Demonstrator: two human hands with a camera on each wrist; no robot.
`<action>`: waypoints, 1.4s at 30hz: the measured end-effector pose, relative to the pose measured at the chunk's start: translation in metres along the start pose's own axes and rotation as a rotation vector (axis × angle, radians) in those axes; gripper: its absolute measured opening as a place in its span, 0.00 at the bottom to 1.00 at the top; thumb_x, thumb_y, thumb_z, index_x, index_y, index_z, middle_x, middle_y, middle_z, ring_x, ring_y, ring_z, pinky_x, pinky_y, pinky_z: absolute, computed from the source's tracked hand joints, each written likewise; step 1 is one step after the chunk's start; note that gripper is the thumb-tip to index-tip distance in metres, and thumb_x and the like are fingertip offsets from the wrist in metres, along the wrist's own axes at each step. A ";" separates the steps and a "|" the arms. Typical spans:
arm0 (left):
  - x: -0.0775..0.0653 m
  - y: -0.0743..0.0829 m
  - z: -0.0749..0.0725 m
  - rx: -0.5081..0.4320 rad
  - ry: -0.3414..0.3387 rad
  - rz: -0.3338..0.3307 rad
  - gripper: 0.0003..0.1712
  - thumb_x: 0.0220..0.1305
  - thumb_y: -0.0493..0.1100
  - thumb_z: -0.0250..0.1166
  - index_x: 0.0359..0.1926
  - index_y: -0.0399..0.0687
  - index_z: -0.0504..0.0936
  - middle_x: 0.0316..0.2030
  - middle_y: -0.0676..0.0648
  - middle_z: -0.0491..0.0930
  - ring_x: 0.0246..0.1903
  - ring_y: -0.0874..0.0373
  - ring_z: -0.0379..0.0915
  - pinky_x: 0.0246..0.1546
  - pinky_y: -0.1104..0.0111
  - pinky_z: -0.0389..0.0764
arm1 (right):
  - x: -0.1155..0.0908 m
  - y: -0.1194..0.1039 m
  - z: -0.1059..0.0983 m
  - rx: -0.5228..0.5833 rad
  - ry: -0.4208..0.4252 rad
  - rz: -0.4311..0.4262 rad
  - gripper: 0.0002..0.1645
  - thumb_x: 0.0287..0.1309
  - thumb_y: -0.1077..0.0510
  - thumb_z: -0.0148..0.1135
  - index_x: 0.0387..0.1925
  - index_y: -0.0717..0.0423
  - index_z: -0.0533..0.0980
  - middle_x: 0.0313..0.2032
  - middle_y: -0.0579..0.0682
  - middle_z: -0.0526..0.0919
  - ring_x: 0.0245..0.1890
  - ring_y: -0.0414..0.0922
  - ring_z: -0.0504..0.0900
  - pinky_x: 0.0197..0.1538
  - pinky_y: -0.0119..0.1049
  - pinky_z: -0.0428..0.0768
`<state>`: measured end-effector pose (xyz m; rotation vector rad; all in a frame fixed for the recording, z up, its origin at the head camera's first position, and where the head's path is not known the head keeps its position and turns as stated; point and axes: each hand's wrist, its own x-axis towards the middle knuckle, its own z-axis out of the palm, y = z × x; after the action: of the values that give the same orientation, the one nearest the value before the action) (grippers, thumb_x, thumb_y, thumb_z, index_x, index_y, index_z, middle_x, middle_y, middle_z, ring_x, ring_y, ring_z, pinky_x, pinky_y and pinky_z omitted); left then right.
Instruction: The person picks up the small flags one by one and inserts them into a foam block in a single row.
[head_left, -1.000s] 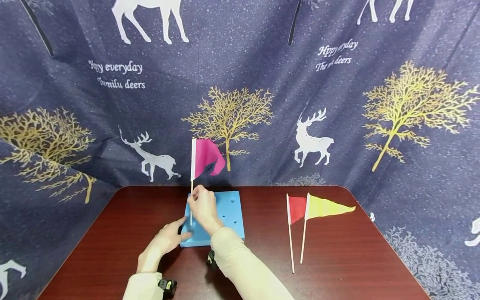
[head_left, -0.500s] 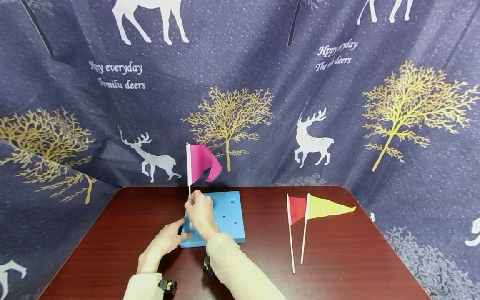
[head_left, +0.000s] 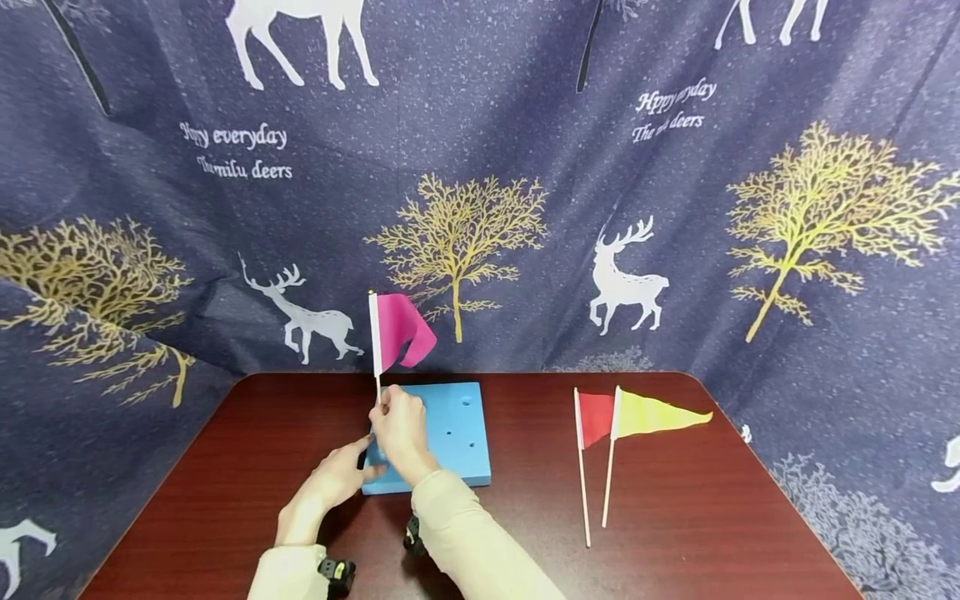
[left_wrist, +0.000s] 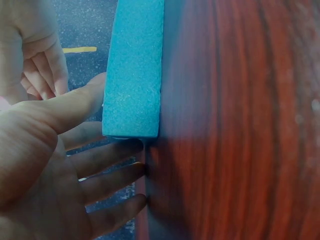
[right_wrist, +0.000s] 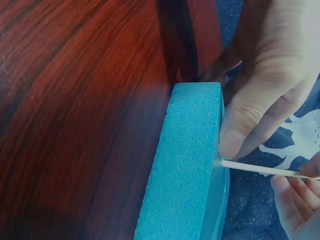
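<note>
My right hand (head_left: 401, 425) pinches the stick of a pink flag (head_left: 392, 333) above a light-blue foam block (head_left: 459, 462). The flag stands nearly upright, leaning slightly left, its cloth folded over on the right. In the right wrist view the thin wooden stick (right_wrist: 260, 169) meets the block's top face at its lower end, beside my left thumb. My left hand (head_left: 333, 479) lies at the block's front left corner, thumb on the top face. The other fingers (left_wrist: 112, 182) reach out nearly straight alongside and below the block's edge.
Several small holes show in the block's top. To the right on the brown wooden table (head_left: 540, 517) lie a red flag (head_left: 595, 418) and a yellow flag (head_left: 652, 415), sticks toward me. A dark blue cloth (head_left: 495, 125) with deer and trees hangs behind the table.
The pink flag has come down and a little to the left along with my right hand. The stick's lower end, visible earlier, is hidden behind the hand in the head view. My left hand stays put.
</note>
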<state>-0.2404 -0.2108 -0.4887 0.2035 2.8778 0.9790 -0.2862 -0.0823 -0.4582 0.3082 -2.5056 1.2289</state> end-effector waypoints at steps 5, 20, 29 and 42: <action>-0.001 0.001 0.000 -0.006 0.001 -0.012 0.43 0.63 0.53 0.68 0.71 0.36 0.64 0.63 0.30 0.68 0.60 0.34 0.66 0.54 0.42 0.70 | -0.001 0.001 -0.002 0.029 0.016 -0.011 0.10 0.56 0.62 0.66 0.24 0.47 0.74 0.19 0.36 0.74 0.21 0.34 0.73 0.25 0.26 0.72; 0.000 0.005 -0.003 0.025 -0.008 -0.017 0.42 0.63 0.51 0.68 0.69 0.32 0.64 0.62 0.29 0.69 0.58 0.32 0.68 0.53 0.39 0.69 | -0.008 0.005 -0.022 -0.121 -0.197 -0.003 0.49 0.56 0.33 0.65 0.72 0.53 0.62 0.61 0.55 0.72 0.60 0.51 0.71 0.57 0.46 0.75; -0.002 0.008 -0.004 0.010 -0.004 -0.019 0.41 0.63 0.51 0.68 0.70 0.35 0.65 0.61 0.30 0.71 0.58 0.34 0.68 0.55 0.41 0.69 | -0.017 0.016 -0.061 -0.173 -0.244 -0.053 0.49 0.57 0.34 0.64 0.70 0.58 0.64 0.66 0.60 0.66 0.65 0.57 0.66 0.60 0.57 0.70; -0.001 0.004 -0.002 -0.021 -0.010 -0.038 0.40 0.64 0.49 0.67 0.70 0.34 0.64 0.64 0.29 0.66 0.64 0.33 0.61 0.58 0.41 0.66 | -0.040 0.053 -0.125 -0.171 -0.273 0.003 0.37 0.60 0.44 0.65 0.66 0.57 0.70 0.65 0.62 0.68 0.65 0.62 0.64 0.58 0.64 0.67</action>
<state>-0.2391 -0.2086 -0.4847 0.1510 2.8503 0.9986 -0.2423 0.0511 -0.4400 0.4569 -2.8213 1.0237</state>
